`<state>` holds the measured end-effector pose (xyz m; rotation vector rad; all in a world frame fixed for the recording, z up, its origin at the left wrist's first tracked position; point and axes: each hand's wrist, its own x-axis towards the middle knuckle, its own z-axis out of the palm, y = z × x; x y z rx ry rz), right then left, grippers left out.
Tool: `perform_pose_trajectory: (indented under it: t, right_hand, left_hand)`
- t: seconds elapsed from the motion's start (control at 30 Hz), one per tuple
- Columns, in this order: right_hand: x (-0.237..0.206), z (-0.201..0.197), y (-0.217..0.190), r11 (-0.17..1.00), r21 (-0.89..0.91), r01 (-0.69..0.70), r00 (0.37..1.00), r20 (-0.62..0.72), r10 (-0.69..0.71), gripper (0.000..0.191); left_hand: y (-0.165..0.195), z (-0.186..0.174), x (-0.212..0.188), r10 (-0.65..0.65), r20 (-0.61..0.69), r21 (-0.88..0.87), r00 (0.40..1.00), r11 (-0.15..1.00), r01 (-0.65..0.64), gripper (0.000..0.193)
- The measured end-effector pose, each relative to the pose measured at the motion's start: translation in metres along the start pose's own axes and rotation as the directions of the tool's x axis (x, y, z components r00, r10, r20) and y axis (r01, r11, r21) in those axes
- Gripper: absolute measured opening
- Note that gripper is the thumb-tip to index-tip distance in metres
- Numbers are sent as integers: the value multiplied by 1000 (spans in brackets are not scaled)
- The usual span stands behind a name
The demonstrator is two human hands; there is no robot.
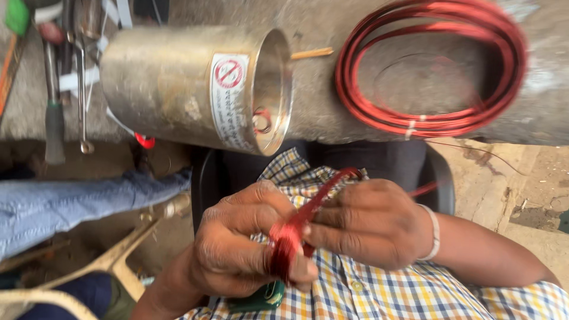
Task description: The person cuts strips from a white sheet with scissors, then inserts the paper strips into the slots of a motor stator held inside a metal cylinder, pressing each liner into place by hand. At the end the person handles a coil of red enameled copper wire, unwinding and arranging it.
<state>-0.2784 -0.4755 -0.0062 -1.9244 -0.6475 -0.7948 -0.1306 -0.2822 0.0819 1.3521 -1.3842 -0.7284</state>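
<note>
Red wire bundle (288, 240), pinched, blurred

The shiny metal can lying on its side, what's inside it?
Through the open mouth of the metal can you can see a small tangle of red wire near the bottom edge. The can's wall hides whatever lies deeper inside.

A grey concrete ledge (320, 112) carries a steel can (195, 89) and red wire coil (431, 65).

Your shirt (379, 296) is checked in blue, yellow and white. The wire bundle (287, 240) and the wire coil (430, 65) are red. The metal cylinder (178, 83) is dull silver with a white label.
</note>
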Motion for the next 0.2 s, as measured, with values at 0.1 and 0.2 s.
perform_pose_trajectory:
  t: [0.1, 0.2]
  right_hand:
    - [5, -6, -5, 996, -86, 39, 996, 79, -32, 25]
    - [12, -11, -10, 997, 10, -81, 993, 85, 80, 35]
  left_hand:
    - [-1, -2, -4, -58, 49, -81, 997, 995, 62, 22]
    - [-4, -3, -1, -100, 88, -129, 991, 985, 111, 21]
